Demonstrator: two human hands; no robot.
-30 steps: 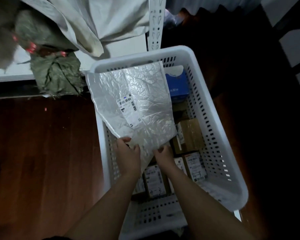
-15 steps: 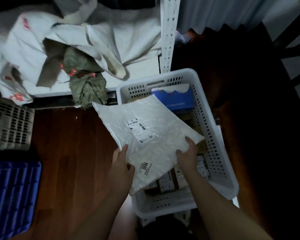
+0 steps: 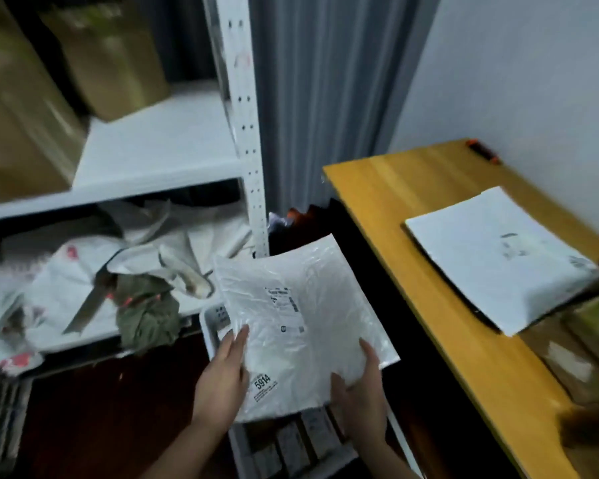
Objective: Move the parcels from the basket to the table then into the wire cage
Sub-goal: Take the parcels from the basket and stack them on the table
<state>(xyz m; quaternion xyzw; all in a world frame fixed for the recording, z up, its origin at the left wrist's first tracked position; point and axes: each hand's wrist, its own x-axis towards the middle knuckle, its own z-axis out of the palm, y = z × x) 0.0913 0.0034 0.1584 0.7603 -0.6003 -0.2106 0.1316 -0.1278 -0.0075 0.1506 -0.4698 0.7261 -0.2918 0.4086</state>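
Your left hand (image 3: 223, 373) and right hand (image 3: 360, 392) grip a white plastic parcel (image 3: 301, 326), fingers curled round its near edges, above the basket (image 3: 212, 328), left of the table (image 3: 426, 216).

2 bare forearms, the left hand (image 3: 222, 371) and right hand (image 3: 358, 392) ungloved (no sleeves visible).

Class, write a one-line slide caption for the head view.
Both hands, left hand and right hand, hold a white parcel above the basket, beside the table.

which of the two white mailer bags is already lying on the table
The blurred white mailer bag on the right lies flat on the yellow table; the other white mailer bag is held by both hands above the basket.
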